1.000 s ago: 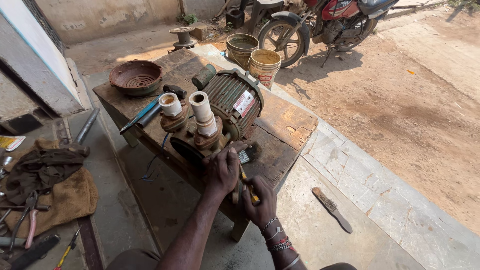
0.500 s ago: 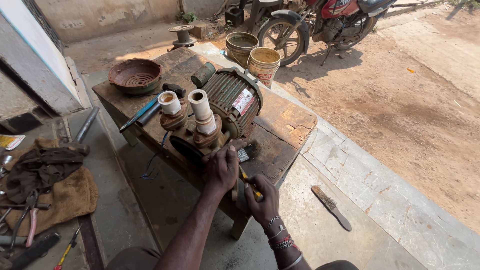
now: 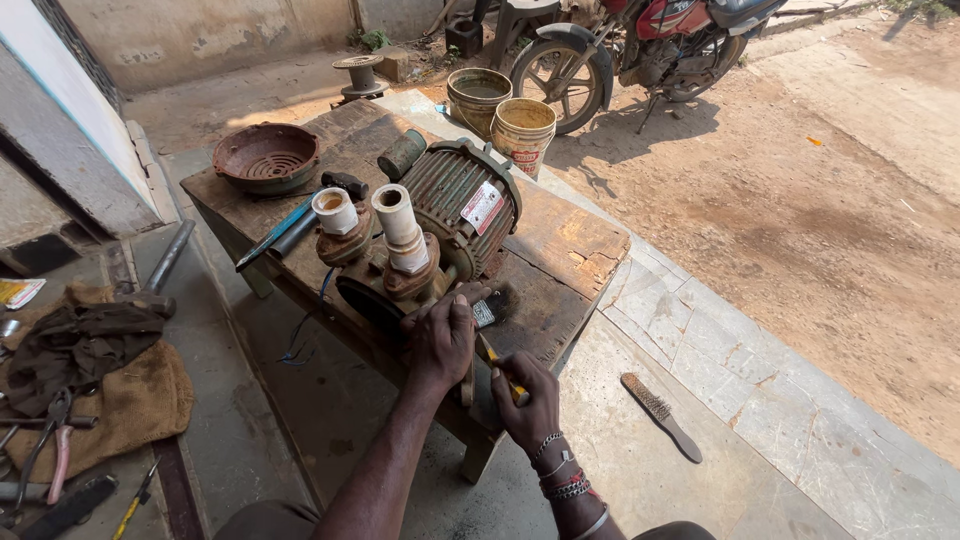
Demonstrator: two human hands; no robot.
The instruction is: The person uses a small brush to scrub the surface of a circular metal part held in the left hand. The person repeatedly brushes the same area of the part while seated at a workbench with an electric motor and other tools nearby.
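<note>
Head view, risk: my right hand (image 3: 527, 398) grips a yellow-handled brush (image 3: 497, 352); could slip off the oily pump casing (image 3: 400, 290) if my hold loosens.
Left hand (image 3: 440, 335): spread flat on casing, steadying; motor (image 3: 455, 200) may roll w/o it.
Materials: ribbed cast motor, rusty flanges, white plastic pipe stubs (image 3: 397, 215) just beyond my fingers; cracked wooden bench (image 3: 560, 240) below.

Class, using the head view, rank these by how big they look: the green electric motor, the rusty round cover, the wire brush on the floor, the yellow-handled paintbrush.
1. Green electric motor
2. Rusty round cover
3. Wire brush
4. Yellow-handled paintbrush, partly hidden in the right hand, so its rank is unsure.
</note>
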